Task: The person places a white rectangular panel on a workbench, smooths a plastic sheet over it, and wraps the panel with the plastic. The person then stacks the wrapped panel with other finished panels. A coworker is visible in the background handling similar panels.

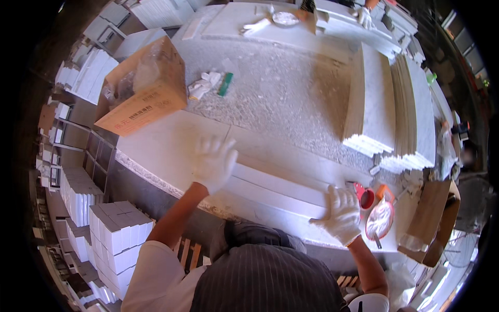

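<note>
Both of my hands wear white gloves. My left hand [214, 162] is smeared by motion, its fingers spread, beside the left end of a long, narrow white stone strip [275, 183]. At the strip's right end is my right hand [340, 217], fingers apart and grasping nothing; whether its palm touches the stone I cannot tell. The strip lies along a pale slab worktop [166, 138]. Just right of my right hand are a red round-ended tool [365, 197], an orange object [384, 192] and a red-rimmed bowl [379, 218] with whitish contents. A small scraper blade [377, 241] sticks out below the bowl.
An open cardboard box [150, 106] stands at the left, near loose gloves [204, 85] and a green block [225, 84]. Stacked slabs [371, 99] rise at the right, with another box [431, 223] nearer. A co-worker's gloved hand [365, 18] shows far off. White blocks [117, 239] are piled lower left.
</note>
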The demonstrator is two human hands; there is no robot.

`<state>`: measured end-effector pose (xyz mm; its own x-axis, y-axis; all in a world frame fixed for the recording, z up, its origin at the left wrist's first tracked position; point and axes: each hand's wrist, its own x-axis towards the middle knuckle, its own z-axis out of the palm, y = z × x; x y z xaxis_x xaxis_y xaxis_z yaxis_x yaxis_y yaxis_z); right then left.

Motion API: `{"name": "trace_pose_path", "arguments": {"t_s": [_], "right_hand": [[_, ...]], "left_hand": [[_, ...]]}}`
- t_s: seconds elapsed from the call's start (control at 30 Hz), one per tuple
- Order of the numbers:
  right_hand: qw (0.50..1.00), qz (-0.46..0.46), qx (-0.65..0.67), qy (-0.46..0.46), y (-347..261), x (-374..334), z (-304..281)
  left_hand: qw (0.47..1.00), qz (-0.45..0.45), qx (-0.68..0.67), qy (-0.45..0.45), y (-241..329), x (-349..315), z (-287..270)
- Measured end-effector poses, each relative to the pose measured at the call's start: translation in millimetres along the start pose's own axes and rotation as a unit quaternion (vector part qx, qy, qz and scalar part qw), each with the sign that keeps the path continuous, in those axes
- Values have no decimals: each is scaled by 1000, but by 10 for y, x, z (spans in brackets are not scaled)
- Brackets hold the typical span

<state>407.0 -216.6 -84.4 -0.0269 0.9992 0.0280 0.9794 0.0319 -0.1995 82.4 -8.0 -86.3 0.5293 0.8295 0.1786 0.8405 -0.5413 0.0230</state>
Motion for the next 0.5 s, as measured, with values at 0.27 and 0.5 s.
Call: {"name": "trace_pose_path", "arguments": {"t_s": [0.27, 0.5], "right_hand": [[999, 29, 8, 17, 68, -96, -54], [997, 45, 52, 35, 74, -95, 0]], "left_hand": [[971, -200, -118, -62, -69, 107, 18], [979, -171, -98, -61, -93, 83, 45]]}}
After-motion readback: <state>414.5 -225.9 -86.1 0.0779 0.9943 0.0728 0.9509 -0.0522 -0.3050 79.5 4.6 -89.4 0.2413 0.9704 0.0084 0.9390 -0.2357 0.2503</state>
